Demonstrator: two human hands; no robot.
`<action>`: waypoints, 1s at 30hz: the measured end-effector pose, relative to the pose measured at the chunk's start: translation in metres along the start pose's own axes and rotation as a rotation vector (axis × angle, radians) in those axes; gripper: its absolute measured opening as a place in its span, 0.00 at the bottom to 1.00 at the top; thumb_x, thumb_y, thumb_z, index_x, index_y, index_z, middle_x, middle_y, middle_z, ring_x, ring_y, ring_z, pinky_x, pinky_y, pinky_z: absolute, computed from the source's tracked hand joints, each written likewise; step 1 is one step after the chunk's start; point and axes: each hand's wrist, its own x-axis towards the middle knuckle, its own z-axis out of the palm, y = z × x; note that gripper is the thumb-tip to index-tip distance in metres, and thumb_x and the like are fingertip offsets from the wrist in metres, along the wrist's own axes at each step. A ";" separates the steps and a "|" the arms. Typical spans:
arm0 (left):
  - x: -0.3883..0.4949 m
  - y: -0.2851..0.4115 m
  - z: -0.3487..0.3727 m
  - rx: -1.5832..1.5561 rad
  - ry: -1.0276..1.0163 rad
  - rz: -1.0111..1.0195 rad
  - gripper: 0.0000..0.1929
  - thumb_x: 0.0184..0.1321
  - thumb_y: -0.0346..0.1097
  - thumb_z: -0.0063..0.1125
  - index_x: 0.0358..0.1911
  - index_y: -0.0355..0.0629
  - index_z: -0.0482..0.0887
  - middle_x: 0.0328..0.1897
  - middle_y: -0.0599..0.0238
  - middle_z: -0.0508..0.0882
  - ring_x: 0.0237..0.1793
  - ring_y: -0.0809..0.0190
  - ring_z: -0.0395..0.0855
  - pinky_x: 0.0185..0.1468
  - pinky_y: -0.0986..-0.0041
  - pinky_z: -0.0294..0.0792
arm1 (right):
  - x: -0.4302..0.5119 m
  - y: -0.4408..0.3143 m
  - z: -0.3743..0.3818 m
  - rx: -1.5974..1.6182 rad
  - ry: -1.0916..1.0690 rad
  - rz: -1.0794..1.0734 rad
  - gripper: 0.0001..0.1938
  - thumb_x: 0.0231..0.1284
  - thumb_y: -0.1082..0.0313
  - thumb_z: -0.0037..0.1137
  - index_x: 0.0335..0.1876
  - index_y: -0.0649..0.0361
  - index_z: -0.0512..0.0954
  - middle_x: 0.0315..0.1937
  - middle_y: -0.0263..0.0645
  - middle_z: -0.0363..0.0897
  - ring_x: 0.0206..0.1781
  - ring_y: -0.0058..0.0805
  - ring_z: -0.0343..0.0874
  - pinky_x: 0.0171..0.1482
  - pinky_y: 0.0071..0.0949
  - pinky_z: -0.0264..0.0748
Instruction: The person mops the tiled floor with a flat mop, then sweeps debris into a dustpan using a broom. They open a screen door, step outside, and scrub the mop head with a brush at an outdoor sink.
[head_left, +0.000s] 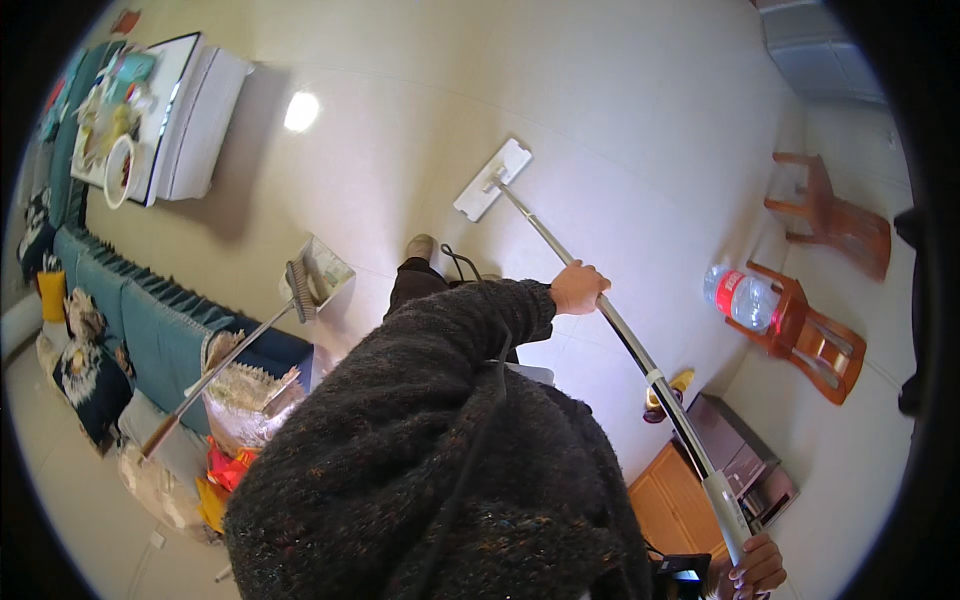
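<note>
My left hand is closed around the middle of a flat mop's metal pole, my arm reaching across my body. Low at the right edge, my right hand grips the grey upper handle of the same mop. The pole slants down and away to the white rectangular mop head, which lies flat on the pale tiled floor. One of my shoes stands short of the mop head. My dark knitted sleeve and a black cable hide part of my legs.
At left, a broom leans over a dustpan beside a teal sofa. A cluttered white table stands farther up. At right are wooden chairs, a large water bottle and a wooden cabinet.
</note>
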 end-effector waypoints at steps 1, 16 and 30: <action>-0.003 0.000 -0.007 0.014 -0.007 -0.008 0.05 0.47 0.38 0.55 0.25 0.47 0.80 0.24 0.62 0.80 0.36 0.53 0.78 0.42 0.59 0.65 | 0.001 -0.001 0.003 0.027 -0.005 -0.015 0.12 0.44 0.69 0.52 0.19 0.49 0.60 0.11 0.25 0.65 0.16 0.14 0.66 0.33 0.23 0.66; -0.209 -0.160 -0.231 0.183 0.731 -0.537 0.05 0.43 0.32 0.61 0.19 0.43 0.78 0.22 0.55 0.80 0.31 0.46 0.77 0.37 0.57 0.67 | 0.121 0.120 0.218 0.525 -0.630 0.001 0.12 0.43 0.70 0.54 0.18 0.46 0.61 0.12 0.26 0.66 0.17 0.15 0.69 0.38 0.28 0.69; -0.436 -0.296 -0.275 0.262 0.906 -1.041 0.14 0.49 0.39 0.63 0.19 0.38 0.74 0.25 0.49 0.78 0.34 0.43 0.75 0.38 0.56 0.67 | 0.066 0.152 0.498 0.761 -1.098 0.259 0.11 0.36 0.84 0.50 0.17 0.57 0.63 0.15 0.34 0.69 0.21 0.30 0.72 0.47 0.39 0.71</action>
